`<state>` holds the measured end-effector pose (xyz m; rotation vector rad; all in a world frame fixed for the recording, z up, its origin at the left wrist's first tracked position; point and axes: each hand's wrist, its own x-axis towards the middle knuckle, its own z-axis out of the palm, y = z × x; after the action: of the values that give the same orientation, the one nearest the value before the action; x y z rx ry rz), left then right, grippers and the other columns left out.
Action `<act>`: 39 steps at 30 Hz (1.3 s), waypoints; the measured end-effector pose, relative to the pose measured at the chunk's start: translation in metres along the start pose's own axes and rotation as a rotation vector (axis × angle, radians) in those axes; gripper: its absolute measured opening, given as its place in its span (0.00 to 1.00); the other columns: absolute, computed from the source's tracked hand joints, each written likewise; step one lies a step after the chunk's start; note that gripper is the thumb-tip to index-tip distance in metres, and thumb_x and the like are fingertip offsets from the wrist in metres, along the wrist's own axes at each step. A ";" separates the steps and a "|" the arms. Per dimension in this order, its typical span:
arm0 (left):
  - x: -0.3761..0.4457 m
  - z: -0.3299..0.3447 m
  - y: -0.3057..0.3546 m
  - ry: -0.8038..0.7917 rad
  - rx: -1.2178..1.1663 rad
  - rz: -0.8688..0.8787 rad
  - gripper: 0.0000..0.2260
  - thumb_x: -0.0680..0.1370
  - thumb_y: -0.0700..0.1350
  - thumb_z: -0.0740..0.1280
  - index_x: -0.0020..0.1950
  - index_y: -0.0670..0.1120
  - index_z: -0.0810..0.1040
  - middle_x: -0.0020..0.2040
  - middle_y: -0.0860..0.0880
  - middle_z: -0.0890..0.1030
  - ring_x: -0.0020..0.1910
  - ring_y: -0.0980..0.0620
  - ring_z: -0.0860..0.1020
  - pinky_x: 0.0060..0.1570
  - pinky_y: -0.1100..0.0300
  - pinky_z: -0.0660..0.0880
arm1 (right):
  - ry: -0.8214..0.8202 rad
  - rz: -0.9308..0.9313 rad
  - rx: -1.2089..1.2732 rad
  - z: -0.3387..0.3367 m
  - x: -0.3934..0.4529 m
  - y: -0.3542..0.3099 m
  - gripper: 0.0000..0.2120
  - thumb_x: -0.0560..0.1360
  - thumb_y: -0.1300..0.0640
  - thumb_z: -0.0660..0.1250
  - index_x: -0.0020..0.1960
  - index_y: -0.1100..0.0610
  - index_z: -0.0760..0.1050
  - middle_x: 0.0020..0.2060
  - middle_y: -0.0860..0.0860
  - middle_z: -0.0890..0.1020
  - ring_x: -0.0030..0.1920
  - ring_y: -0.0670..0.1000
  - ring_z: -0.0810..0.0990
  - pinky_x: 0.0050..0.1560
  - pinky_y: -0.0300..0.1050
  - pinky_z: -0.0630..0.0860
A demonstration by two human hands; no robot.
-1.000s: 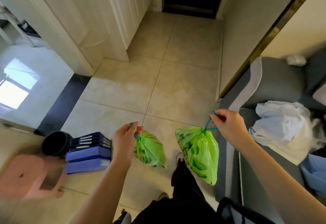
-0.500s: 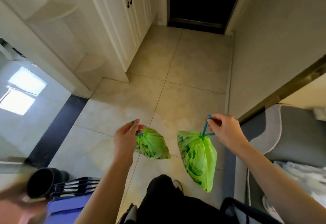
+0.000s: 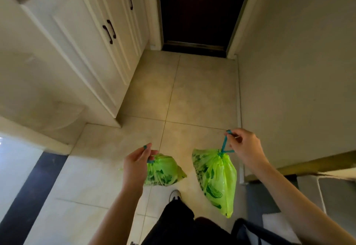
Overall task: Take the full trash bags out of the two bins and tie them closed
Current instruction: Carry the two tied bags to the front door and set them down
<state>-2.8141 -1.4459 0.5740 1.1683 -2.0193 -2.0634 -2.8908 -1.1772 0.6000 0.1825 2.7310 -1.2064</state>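
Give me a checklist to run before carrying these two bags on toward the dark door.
1. Left hand pinches the drawstring of the smaller green bag: ok.
2. Right hand pinches the blue drawstring of the larger green bag: ok.
3. Both bag mouths cinched shut: ok.
4. Both bags clear of the tiled floor: ok.
5. Floor path to the door free of obstacles: ok.
6. Door open: cannot tell.

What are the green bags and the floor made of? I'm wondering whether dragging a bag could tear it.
Green bags, left and right: thin, glossy, translucent plastic film, judging by its crinkles, gathered at teal drawstrings. Floor: large beige tiles with thin grout lines, probably ceramic, smooth with a soft sheen.
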 end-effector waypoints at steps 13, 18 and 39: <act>0.221 0.119 0.121 0.041 -0.040 -0.003 0.05 0.77 0.41 0.68 0.46 0.43 0.84 0.36 0.48 0.86 0.40 0.49 0.83 0.47 0.56 0.78 | 0.041 -0.026 -0.034 0.000 0.268 -0.042 0.08 0.75 0.61 0.68 0.43 0.65 0.82 0.33 0.54 0.79 0.30 0.44 0.74 0.30 0.36 0.68; 0.297 0.167 0.171 0.115 -0.084 0.009 0.07 0.78 0.40 0.66 0.52 0.42 0.83 0.40 0.46 0.86 0.42 0.48 0.83 0.48 0.56 0.78 | -0.071 -0.059 -0.067 -0.002 0.381 -0.057 0.12 0.76 0.58 0.66 0.40 0.66 0.78 0.29 0.53 0.74 0.29 0.49 0.71 0.29 0.34 0.66; 0.630 0.353 0.374 0.090 0.003 0.007 0.08 0.77 0.42 0.67 0.42 0.51 0.84 0.38 0.46 0.85 0.43 0.47 0.83 0.55 0.48 0.78 | -0.018 -0.018 -0.007 -0.013 0.804 -0.167 0.06 0.75 0.61 0.68 0.45 0.64 0.81 0.38 0.57 0.82 0.39 0.53 0.81 0.35 0.28 0.73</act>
<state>-3.6240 -1.5236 0.5541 1.2293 -1.9844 -1.9675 -3.7099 -1.2385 0.5799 0.1453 2.7267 -1.1975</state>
